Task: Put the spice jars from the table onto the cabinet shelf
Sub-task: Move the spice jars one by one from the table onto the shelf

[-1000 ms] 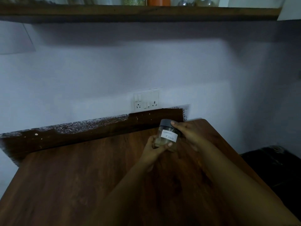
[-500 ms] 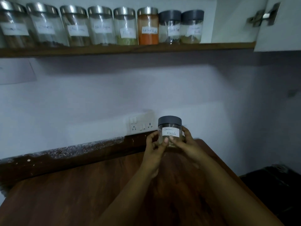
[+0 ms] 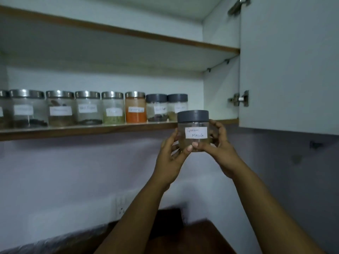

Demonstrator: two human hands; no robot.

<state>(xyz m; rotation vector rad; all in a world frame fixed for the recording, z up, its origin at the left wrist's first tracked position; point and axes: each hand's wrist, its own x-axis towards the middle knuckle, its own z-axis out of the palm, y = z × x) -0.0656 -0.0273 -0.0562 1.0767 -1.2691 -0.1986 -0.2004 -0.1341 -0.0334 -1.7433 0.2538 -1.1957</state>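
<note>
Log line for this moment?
jar: held up near shelf edge | left hand, right hand: both gripping | not yet placed

Small clear plastic spice jar with dark grey screw lid, white handwritten label facing the camera, upright, held in the air just in front of the brown-edged cabinet shelf, right of the row of labelled spice jars standing there

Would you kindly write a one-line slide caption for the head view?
Both hands, left hand and right hand, raise a grey-lidded spice jar toward the shelf lined with jars.
</note>
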